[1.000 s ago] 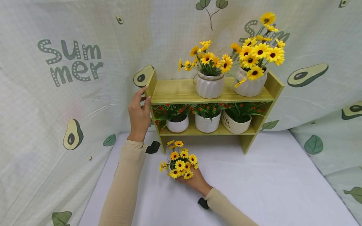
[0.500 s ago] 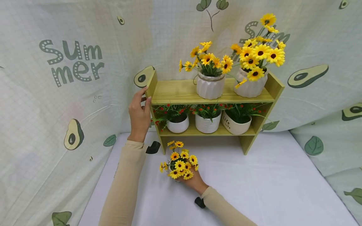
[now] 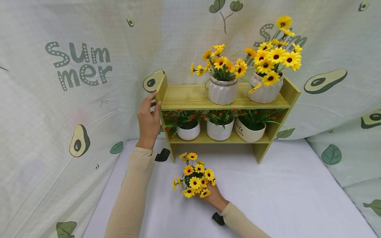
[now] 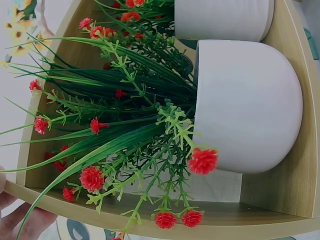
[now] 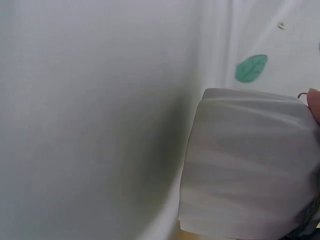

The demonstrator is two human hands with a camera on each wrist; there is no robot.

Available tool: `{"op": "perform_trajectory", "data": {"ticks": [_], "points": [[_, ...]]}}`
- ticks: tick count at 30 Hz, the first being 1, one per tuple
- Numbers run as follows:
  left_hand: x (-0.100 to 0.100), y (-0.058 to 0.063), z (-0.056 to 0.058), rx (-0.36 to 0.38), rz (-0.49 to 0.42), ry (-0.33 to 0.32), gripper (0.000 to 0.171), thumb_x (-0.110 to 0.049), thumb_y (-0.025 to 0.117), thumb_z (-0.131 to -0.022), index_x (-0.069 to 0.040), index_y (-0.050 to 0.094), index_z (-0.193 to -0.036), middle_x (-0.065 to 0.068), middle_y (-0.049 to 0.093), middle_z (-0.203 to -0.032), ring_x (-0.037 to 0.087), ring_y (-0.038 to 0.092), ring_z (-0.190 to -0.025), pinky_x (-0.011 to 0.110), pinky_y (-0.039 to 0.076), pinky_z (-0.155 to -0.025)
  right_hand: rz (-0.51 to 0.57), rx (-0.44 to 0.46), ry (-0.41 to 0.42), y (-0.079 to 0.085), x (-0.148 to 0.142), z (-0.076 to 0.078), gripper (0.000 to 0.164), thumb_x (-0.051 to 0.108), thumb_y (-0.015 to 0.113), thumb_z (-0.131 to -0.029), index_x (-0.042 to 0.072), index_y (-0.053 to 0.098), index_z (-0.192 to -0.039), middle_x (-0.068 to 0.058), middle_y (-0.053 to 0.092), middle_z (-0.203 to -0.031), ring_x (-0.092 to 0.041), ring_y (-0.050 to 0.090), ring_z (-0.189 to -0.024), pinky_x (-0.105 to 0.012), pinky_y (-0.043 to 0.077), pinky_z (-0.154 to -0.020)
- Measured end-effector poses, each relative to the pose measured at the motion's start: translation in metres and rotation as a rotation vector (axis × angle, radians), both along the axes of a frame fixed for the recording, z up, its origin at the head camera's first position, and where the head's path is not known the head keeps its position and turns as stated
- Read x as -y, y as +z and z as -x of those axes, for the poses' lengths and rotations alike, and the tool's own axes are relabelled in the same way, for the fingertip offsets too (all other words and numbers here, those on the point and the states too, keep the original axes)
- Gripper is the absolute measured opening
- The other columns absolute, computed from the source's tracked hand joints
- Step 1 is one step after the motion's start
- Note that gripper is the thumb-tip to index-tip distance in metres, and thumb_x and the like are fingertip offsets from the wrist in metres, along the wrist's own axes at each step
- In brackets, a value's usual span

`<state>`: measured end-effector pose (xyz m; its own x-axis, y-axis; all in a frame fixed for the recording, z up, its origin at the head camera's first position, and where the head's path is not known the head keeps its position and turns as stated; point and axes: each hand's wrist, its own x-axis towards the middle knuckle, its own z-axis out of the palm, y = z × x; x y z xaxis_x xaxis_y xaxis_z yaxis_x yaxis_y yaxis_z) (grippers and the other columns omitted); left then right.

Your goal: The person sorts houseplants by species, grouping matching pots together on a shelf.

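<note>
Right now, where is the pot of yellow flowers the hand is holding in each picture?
Head view: the yellow flower pot is low in the middle, in the right hand.
Left wrist view: not in it.
Right wrist view: its white ribbed wall fills the lower right.
Shared landmark: the leaf-print cloth.

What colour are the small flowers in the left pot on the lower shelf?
Red flowers among green grassy leaves, in a plain white pot; the left wrist view shows them best.

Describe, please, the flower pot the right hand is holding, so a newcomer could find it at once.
Start at the wooden shelf unit against the avocado-print cloth, then drop to the white tabletop before it. There the right hand grips a white pot of small yellow daisies. It alone stands off the shelf; the other yellow bunches sit on the top board.
</note>
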<state>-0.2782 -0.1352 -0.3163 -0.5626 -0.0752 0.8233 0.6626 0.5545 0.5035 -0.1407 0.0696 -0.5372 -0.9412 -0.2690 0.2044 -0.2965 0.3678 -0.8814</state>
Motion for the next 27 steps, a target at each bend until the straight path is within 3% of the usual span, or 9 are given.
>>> {"op": "perform_trajectory", "data": {"ticks": [3, 7, 11, 16, 19, 21, 27], "points": [[0.000, 0.000, 0.000, -0.003, 0.007, 0.004, 0.038, -0.012, 0.058, -0.092, -0.014, 0.053, -0.130, 0.005, 0.057, -0.121, 0.023, 0.062, -0.094, 0.032, 0.051, -0.058, -0.008, -0.066, -0.018, 0.011, -0.006, -0.007, 0.070, 0.017, 0.074, -0.080, 0.003, 0.037, -0.137, -0.010, 0.045, -0.133, -0.028, 0.042, -0.122, -0.044, 0.034, -0.101], [-0.001, 0.001, 0.000, -0.004, 0.003, 0.001, 0.038, -0.012, 0.058, -0.092, -0.014, 0.054, -0.129, 0.004, 0.057, -0.121, 0.022, 0.062, -0.094, 0.031, 0.050, -0.057, 0.038, -0.136, -0.012, 0.038, -0.015, -0.016, 0.072, 0.011, 0.075, -0.078, 0.004, 0.033, -0.137, -0.007, 0.045, -0.128, -0.021, 0.045, -0.116, -0.035, 0.040, -0.096], [-0.001, 0.001, 0.000, 0.000, -0.008, -0.007, 0.038, -0.013, 0.057, -0.092, -0.014, 0.054, -0.129, 0.004, 0.057, -0.121, 0.022, 0.062, -0.094, 0.033, 0.051, -0.057, 0.119, -0.166, 0.042, 0.081, -0.023, -0.025, 0.069, 0.000, 0.073, -0.077, 0.002, 0.032, -0.132, -0.010, 0.045, -0.121, -0.015, 0.047, -0.109, -0.026, 0.044, -0.088], [-0.001, 0.000, 0.001, 0.002, -0.008, -0.008, 0.038, -0.013, 0.058, -0.092, -0.015, 0.054, -0.129, 0.004, 0.057, -0.121, 0.023, 0.062, -0.094, 0.034, 0.052, -0.058, 0.160, -0.252, 0.139, 0.140, -0.033, -0.034, 0.068, -0.008, 0.067, -0.080, -0.008, 0.026, -0.133, -0.016, 0.039, -0.121, -0.011, 0.043, -0.109, -0.021, 0.042, -0.089], [-0.001, 0.000, 0.001, 0.004, -0.007, -0.008, 0.038, -0.013, 0.058, -0.092, -0.015, 0.054, -0.129, 0.004, 0.057, -0.121, 0.022, 0.062, -0.094, 0.034, 0.052, -0.058, 0.157, -0.343, 0.171, 0.164, -0.039, -0.034, 0.069, -0.001, 0.067, -0.082, -0.008, 0.024, -0.136, -0.019, 0.035, -0.125, -0.014, 0.040, -0.113, -0.021, 0.037, -0.094], [-0.001, 0.000, 0.001, 0.005, -0.007, -0.009, 0.038, -0.013, 0.057, -0.092, -0.014, 0.054, -0.130, 0.004, 0.057, -0.121, 0.022, 0.062, -0.094, 0.034, 0.052, -0.059, 0.179, -0.384, 0.192, 0.175, -0.041, -0.032, 0.071, 0.012, 0.066, -0.087, -0.008, 0.022, -0.139, -0.022, 0.030, -0.131, -0.019, 0.036, -0.118, -0.022, 0.032, -0.098], [-0.001, 0.000, -0.001, 0.010, 0.000, -0.003, 0.037, -0.015, 0.056, -0.093, -0.015, 0.053, -0.130, 0.005, 0.057, -0.121, 0.022, 0.062, -0.095, 0.033, 0.051, -0.059, 0.175, -0.481, 0.184, 0.191, -0.045, -0.013, 0.079, 0.047, 0.059, -0.085, 0.001, 0.027, -0.140, -0.015, 0.033, -0.131, -0.027, 0.036, -0.115, -0.028, 0.032, -0.098]]}}
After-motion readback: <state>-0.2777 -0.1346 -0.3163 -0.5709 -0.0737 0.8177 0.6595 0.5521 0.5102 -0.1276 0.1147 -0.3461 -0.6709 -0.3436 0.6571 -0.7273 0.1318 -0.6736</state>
